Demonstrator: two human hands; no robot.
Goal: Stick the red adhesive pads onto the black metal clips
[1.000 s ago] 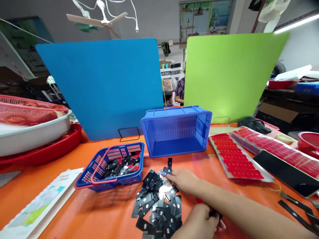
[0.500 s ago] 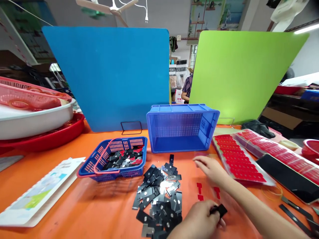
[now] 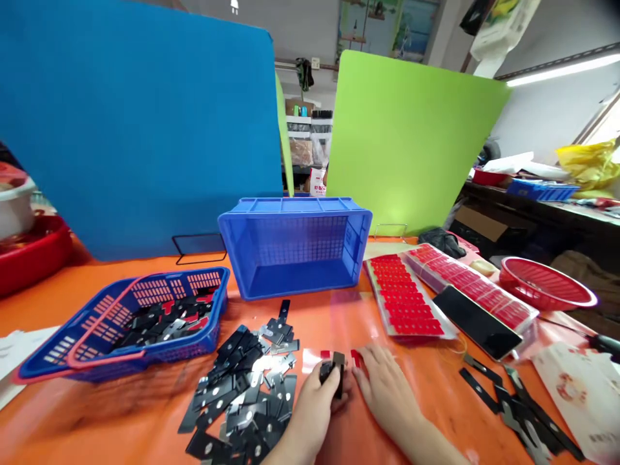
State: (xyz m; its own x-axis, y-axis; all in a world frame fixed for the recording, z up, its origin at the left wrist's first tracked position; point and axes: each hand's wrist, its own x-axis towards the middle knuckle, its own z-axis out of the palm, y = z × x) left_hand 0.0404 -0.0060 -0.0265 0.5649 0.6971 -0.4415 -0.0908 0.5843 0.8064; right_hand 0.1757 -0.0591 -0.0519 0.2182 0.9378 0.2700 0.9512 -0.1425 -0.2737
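Note:
My left hand (image 3: 310, 403) is closed around a small stack of black metal plates (image 3: 338, 374), one of them standing upright between the fingers. Beside it, my right hand (image 3: 385, 384) lies low over the table with its fingers stretched out. Its fingertips are at a red T-shaped sticker (image 3: 357, 358), and I cannot tell if they grip it. Another red sticker (image 3: 325, 354) shows partly behind the held plates. Left of my hands spreads a loose pile of black metal plates (image 3: 242, 394), some shiny.
A blue basket (image 3: 213, 336) with a pink handle holds black and red pieces. Behind stands a blue crate (image 3: 290, 205) on its side. To the right are a sheet of red stickers (image 3: 409, 297), a phone-like black slab (image 3: 477, 320), scissors (image 3: 520, 413) and a red colander (image 3: 547, 284).
The view has turned to the right. My right hand has come down and nearer my left hand, to the red sticker. The black plates in my left hand are now turned upright.

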